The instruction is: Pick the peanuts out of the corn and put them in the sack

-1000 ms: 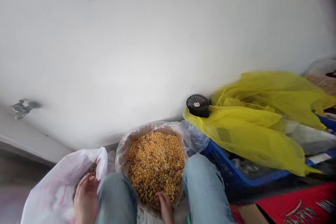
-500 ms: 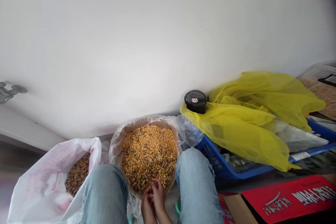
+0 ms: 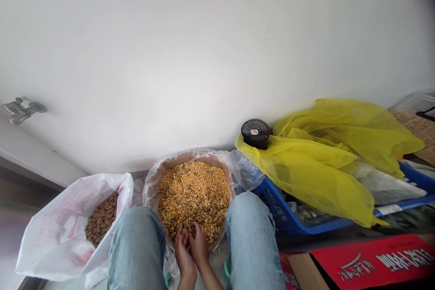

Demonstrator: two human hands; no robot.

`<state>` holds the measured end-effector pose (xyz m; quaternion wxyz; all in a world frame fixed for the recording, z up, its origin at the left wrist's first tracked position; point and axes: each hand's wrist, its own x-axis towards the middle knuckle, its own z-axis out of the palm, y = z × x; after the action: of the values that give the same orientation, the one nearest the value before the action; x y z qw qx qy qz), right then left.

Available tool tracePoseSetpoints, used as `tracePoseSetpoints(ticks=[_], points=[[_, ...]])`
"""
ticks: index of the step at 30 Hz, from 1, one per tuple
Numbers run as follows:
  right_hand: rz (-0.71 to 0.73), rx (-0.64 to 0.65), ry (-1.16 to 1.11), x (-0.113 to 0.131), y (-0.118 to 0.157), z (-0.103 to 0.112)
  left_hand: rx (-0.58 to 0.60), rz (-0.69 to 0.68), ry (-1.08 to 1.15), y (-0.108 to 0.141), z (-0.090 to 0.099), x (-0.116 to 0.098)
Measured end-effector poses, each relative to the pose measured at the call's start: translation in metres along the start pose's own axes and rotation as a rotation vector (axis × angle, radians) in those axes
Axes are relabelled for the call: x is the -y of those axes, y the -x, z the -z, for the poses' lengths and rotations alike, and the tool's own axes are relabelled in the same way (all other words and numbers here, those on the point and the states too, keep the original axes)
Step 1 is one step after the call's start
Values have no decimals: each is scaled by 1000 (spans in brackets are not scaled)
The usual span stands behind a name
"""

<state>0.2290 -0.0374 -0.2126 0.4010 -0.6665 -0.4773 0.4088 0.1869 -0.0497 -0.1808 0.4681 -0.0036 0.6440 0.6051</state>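
Corn kernels [image 3: 193, 190], left hand [image 3: 184, 256], right hand [image 3: 199, 244], at plastic bag's [image 3: 151, 186] near edge

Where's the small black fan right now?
In the head view, the small black fan sits right of centre on the yellow plastic sheet, against the white wall, above the blue plastic crate.

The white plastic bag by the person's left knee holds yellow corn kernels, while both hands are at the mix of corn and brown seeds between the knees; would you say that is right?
Not quite: the head view shows that the white plastic bag holds brown oval seeds, not yellow corn kernels. The rest stands: the left hand and right hand are at the mix of corn and brown seeds between the knees.
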Motion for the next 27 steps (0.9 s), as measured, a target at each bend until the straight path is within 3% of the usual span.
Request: tracePoseSetpoints(ticks=[4, 7, 10, 17, 24, 27], points=[[13, -29, -3, -5, -4, 0, 22, 31, 72, -15, -9, -2], [25, -46, -16, -8, -7, 2, 26, 30, 178, -22, -6, -4], [49, -49, -50, -6, -4, 2, 9, 126, 298, -24, -1, -9], [193, 154, -154, 16, 17, 5, 38, 278, 379, -21, -3, -18], [202, 87, -156, 16, 16, 4, 47, 343, 415, -22, -4, -14], [244, 42, -53, 17, 13, 9, 74, 384, 460, -23, -1, -16]])
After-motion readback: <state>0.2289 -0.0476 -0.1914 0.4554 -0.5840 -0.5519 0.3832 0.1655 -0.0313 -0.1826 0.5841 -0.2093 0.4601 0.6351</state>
